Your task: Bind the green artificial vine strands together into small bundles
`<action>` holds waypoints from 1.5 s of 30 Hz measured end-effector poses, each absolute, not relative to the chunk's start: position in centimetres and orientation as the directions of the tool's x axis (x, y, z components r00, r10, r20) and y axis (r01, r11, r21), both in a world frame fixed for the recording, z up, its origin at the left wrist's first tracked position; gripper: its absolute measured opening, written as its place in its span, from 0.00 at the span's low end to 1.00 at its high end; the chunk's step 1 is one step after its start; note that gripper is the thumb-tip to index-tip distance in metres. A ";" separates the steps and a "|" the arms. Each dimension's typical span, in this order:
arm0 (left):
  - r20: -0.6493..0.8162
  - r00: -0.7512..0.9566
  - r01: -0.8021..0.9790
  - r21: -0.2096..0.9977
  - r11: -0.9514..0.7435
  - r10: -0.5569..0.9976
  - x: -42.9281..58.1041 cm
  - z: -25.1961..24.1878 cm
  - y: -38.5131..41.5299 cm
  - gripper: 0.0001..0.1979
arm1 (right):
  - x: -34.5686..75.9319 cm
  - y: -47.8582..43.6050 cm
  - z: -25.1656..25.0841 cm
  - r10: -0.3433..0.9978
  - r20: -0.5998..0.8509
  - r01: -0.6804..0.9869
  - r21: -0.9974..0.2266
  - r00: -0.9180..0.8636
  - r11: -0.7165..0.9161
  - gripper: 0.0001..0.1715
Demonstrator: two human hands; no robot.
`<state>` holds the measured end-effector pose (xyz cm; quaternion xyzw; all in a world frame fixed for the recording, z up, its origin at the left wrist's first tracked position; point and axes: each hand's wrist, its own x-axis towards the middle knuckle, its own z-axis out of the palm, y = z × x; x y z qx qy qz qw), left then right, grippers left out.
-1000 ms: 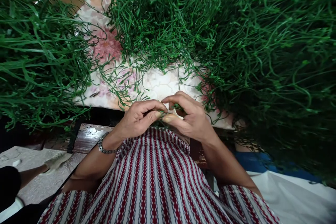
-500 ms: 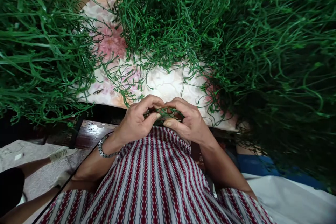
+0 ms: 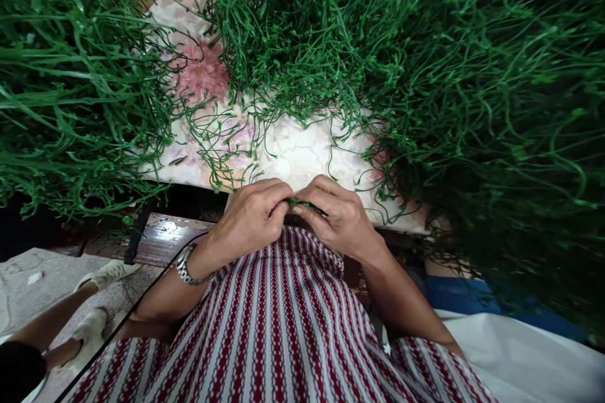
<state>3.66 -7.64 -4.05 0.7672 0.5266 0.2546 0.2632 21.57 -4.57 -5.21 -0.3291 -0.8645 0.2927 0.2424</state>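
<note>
My left hand (image 3: 250, 217) and my right hand (image 3: 338, 217) meet at the near edge of the table, just above my striped shirt. Both are closed, fingertips pinched together on a small green stem piece (image 3: 299, 203) held between them. A metal bracelet sits on my left wrist (image 3: 184, 267). Thin loose green stems (image 3: 222, 138) lie on the flowered tablecloth (image 3: 288, 151) right in front of my hands.
Big heaps of green stems crowd the table: one at left (image 3: 70, 94), one at the back middle (image 3: 302, 31), a large one at right (image 3: 496, 107). Another person's legs and white shoes (image 3: 101, 274) are on the floor at lower left. White cloth (image 3: 520, 359) lies lower right.
My hands have closed tighter on the green piece, fingertips now pressed together. The other person's feet have shifted further into view at lower left.
</note>
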 end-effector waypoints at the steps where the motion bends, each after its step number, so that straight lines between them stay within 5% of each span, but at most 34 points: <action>1: 0.103 0.316 0.709 0.635 -0.307 0.943 3.7 -4.1 -7.6 0.08 | 21.5 -4.7 -5.3 0.716 0.236 0.432 -0.661 -0.657 0.613 0.08; 6: 0.017 0.334 0.838 0.453 -0.305 0.942 4.1 -3.9 -7.4 0.06 | 21.2 -5.1 -5.6 0.712 0.279 0.469 -0.591 -0.644 0.656 0.08; 12: 0.091 0.385 0.746 0.556 -0.367 0.919 4.5 -3.2 -7.1 0.08 | 21.5 -5.2 -4.1 0.707 0.260 0.529 -0.509 -0.658 0.679 0.07; 18: 0.067 0.524 0.614 0.660 -0.432 0.849 3.7 -2.9 -6.8 0.10 | 22.2 -4.9 -2.6 0.690 0.032 0.535 -0.606 -0.723 0.588 0.06; 29: 0.064 0.647 0.639 0.498 -0.586 0.760 3.9 -3.2 -6.6 0.09 | 22.5 -3.9 -2.1 0.647 -0.240 0.590 -0.701 -0.724 0.401 0.16; 34: 0.199 0.767 0.330 0.694 -0.640 0.610 3.5 -2.4 -5.9 0.11 | 22.9 -3.6 -2.9 0.461 -0.064 0.194 -0.951 -0.885 0.240 0.23; 40: 0.257 0.829 0.008 0.882 -0.471 0.496 2.8 -1.7 -4.9 0.13 | 22.6 -3.1 -3.1 0.335 0.170 -0.116 -0.978 -0.927 0.174 0.23; 42: 0.215 0.816 -0.001 0.929 -0.370 0.537 2.3 -1.9 -4.7 0.12 | 23.1 -2.8 -3.0 0.415 0.225 -0.187 -0.973 -0.881 0.132 0.22; 45: 0.090 0.658 0.119 0.968 -0.221 0.748 2.0 -2.4 -4.5 0.12 | 24.3 -2.2 -2.3 0.714 0.259 -0.160 -0.966 -0.650 0.205 0.17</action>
